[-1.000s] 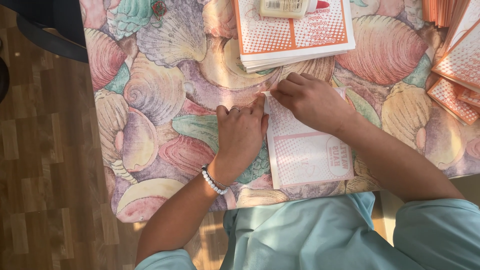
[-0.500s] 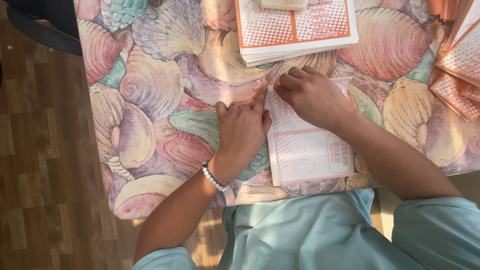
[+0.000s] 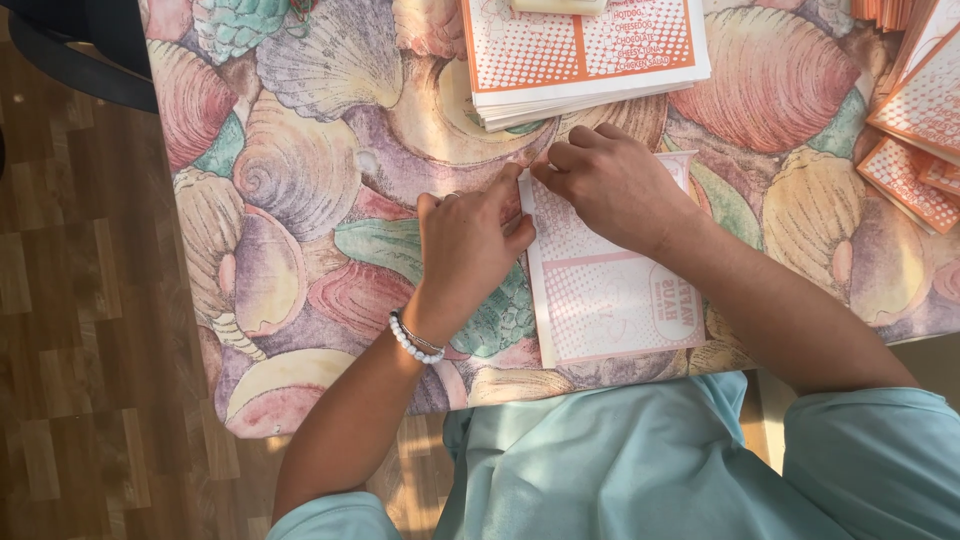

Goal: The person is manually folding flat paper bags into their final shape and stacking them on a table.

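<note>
Both hands meet at the upper left corner of a flat sheet of orange-and-white printed paper (image 3: 615,290) that lies on the counter (image 3: 300,180), near its front edge and just right of centre in the view. The left hand (image 3: 470,235), with a white bead bracelet (image 3: 415,340) at the wrist, lies palm down beside the sheet's left edge, its fingertips pressing the paper's corner at about 12 o'clock from the wrist. The right hand (image 3: 610,185) rests on the upper part of the sheet, fingers curled and pinching the same corner from the 3 o'clock side, so that the two sets of fingertips almost touch; neither hand is lifting the sheet, and both grip or press only its edge. The counter is covered with a cloth printed with large seashells in pink, green, purple and yellow. At 12 o'clock from the hands, close by, sits a stack of the same printed sheets (image 3: 585,55) with a pale block on top, cut off by the frame. At 2 o'clock, well apart, more orange printed sheets (image 3: 915,130) lie fanned at the counter's right edge. The person wears a light teal top (image 3: 620,470), and wood-pattern flooring (image 3: 80,320) shows at 9 o'clock.
</note>
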